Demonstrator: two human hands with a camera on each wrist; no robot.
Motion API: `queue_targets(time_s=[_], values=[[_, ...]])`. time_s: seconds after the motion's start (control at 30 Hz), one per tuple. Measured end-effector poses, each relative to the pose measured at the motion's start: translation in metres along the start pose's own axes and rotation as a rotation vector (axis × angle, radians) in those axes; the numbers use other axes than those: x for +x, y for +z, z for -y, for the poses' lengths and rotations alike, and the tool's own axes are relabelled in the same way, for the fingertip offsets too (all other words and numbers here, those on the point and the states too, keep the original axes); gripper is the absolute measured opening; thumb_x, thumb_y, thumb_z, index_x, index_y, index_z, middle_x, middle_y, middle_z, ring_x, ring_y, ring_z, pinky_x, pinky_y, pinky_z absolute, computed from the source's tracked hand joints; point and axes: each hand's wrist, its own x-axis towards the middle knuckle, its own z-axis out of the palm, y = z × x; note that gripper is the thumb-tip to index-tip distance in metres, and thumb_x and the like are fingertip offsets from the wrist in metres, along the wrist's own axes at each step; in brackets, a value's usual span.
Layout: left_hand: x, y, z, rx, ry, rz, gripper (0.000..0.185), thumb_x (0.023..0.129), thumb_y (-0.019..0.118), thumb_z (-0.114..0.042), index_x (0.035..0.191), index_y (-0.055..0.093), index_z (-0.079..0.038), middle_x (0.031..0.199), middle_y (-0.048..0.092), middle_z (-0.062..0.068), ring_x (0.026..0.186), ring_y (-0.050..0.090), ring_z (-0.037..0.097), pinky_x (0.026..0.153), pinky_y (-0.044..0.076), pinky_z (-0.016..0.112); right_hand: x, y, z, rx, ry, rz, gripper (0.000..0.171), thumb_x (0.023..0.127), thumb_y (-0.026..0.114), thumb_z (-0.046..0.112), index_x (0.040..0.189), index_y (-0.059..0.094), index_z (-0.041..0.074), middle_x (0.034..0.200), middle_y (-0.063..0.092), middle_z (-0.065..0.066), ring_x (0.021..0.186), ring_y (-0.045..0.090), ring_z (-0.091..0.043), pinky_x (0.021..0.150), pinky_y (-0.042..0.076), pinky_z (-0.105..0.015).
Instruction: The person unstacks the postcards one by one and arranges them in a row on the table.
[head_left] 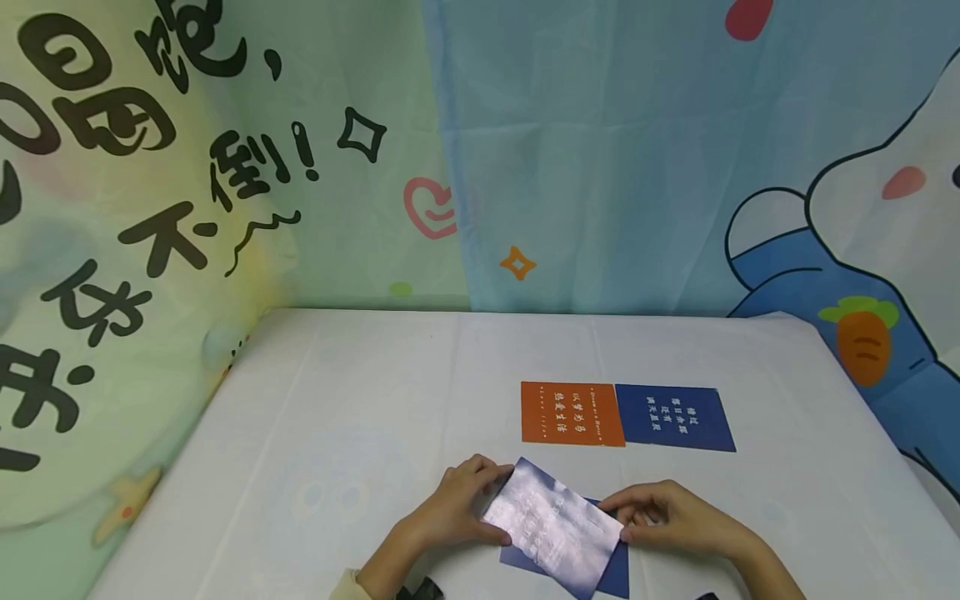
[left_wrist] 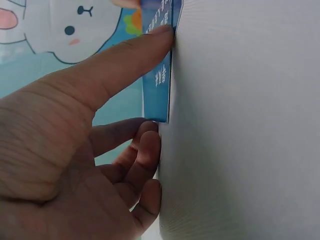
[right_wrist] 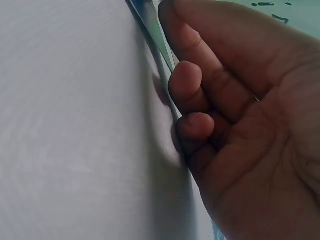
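A pale purple glossy card (head_left: 555, 529) lies slanted over a dark blue card (head_left: 617, 575) near the front of the table. My left hand (head_left: 450, 508) holds the upper card at its left end, thumb and fingers spread to its edges. In the left wrist view, the thumb touches the edge of a blue card face (left_wrist: 159, 95) with white writing. The right hand (head_left: 682, 517) pinches the upper card's right corner, its other fingers curled. The right wrist view shows only a thin strip of card (right_wrist: 159, 37) by the fingertips. Most of the lower card is hidden.
Farther back on the white table (head_left: 360, 400), an orange card (head_left: 540, 412) and a dark blue card (head_left: 637, 417) lie edge to edge, both with white writing. A printed cloth (head_left: 600, 167) hangs behind and along the left side. A small black object (head_left: 427, 590) sits by the left wrist.
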Motion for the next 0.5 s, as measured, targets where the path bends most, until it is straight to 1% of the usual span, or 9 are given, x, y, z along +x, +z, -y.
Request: queue_targets(time_s=[0.1,0.17,0.23,0.3,0.4,0.5], values=[[-0.0003,0.0002,-0.0001,0.002,0.003,-0.007,0.085,0.067,0.090,-0.032,0.138,0.052,-0.006,0.112,0.051,-0.001,0.100,0.046,0.006,0.087,0.032,0.028,0.0003,-0.0004,-0.0004,-0.002,-0.016,-0.020,0.029,0.089,0.067,0.001,0.118,0.065,-0.001,0.086,0.070,-0.005,0.064,0.049,-0.008,0.050,0.038,-0.029],[-0.0002,0.0003,0.0001,0.001,0.006,-0.018,0.087,0.066,0.091,-0.031,0.139,0.051,-0.005,0.114,0.052,-0.001,0.102,0.047,0.007,0.091,0.033,0.030,0.0002,-0.0010,-0.0011,0.008,-0.014,-0.035,0.031,0.089,0.067,0.000,0.119,0.064,-0.002,0.086,0.069,-0.007,0.066,0.052,-0.010,0.051,0.039,-0.029],[0.0004,0.0006,0.0004,-0.028,0.006,-0.034,0.087,0.066,0.090,-0.026,0.140,0.050,-0.004,0.115,0.051,0.000,0.103,0.049,0.007,0.095,0.036,0.030,0.0000,-0.0015,-0.0013,0.020,0.014,-0.052,0.031,0.090,0.067,0.001,0.120,0.063,-0.003,0.087,0.069,-0.008,0.069,0.056,-0.009,0.054,0.041,-0.028],[0.0013,0.0011,0.0006,-0.073,0.001,-0.054,0.086,0.067,0.090,-0.020,0.141,0.048,-0.004,0.114,0.051,0.000,0.102,0.050,0.007,0.096,0.040,0.029,-0.0002,-0.0018,-0.0012,0.030,0.044,-0.069,0.029,0.091,0.065,0.002,0.120,0.063,-0.002,0.089,0.068,-0.007,0.074,0.059,-0.010,0.058,0.044,-0.027],[0.0027,0.0019,0.0004,-0.149,-0.007,-0.079,0.084,0.068,0.088,-0.013,0.141,0.047,-0.003,0.112,0.050,0.001,0.097,0.052,0.007,0.090,0.044,0.025,-0.0004,-0.0020,-0.0002,0.010,0.062,-0.099,0.027,0.092,0.065,0.004,0.119,0.065,0.000,0.091,0.068,-0.005,0.078,0.061,-0.011,0.063,0.047,-0.025],[0.0033,0.0023,-0.0010,-0.177,-0.012,-0.089,0.084,0.068,0.089,-0.012,0.140,0.048,-0.002,0.110,0.050,0.001,0.094,0.053,0.007,0.085,0.045,0.023,-0.0015,-0.0024,0.0008,-0.013,0.048,-0.127,0.026,0.093,0.064,0.004,0.119,0.064,-0.001,0.096,0.068,-0.004,0.082,0.062,-0.011,0.069,0.049,-0.023]])
